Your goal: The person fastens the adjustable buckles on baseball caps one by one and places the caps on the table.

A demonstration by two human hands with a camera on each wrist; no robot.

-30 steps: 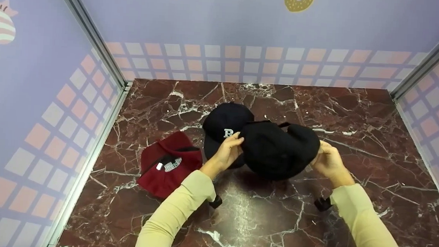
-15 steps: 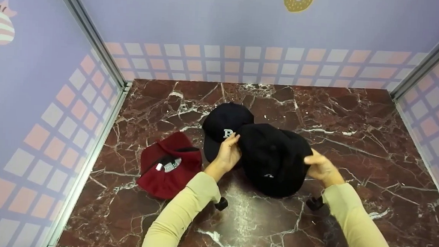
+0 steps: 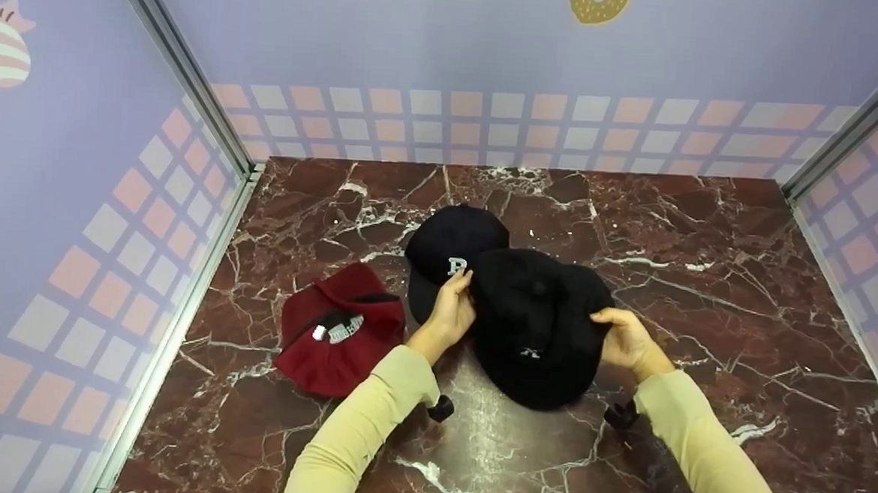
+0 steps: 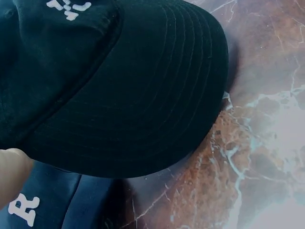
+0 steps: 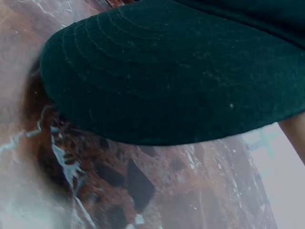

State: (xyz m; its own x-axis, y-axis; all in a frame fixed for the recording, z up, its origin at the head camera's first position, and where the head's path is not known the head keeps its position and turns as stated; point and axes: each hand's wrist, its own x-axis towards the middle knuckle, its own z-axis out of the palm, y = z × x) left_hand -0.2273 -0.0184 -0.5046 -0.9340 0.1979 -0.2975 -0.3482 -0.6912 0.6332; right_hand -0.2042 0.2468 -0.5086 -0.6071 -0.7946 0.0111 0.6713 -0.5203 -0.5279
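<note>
Both hands hold a black baseball cap (image 3: 536,327) between them, its brim (image 4: 157,105) toward the person and a small white emblem (image 3: 530,353) on the front. The left hand (image 3: 449,311) pinches its left edge; in the left wrist view only a thumb tip (image 4: 13,171) shows. The right hand (image 3: 629,339) grips its right side, thumb on top, other fingers mostly hidden underneath. Partly behind the held cap lies a navy cap (image 3: 455,232) with a white letter, also seen below the brim in the left wrist view. Left of them lies a dark red cap (image 3: 352,332), its inside partly showing.
A dark red marbled tabletop (image 3: 706,305) bears the caps. Purple panels with pink and white squares stand at the back (image 3: 535,131) and along both sides. Metal posts (image 3: 186,60) mark the corners.
The black cap has turned in the hands, so its brim now points toward the person and its emblem shows. The right hand has moved left and nearer. Navy and red caps stay put.
</note>
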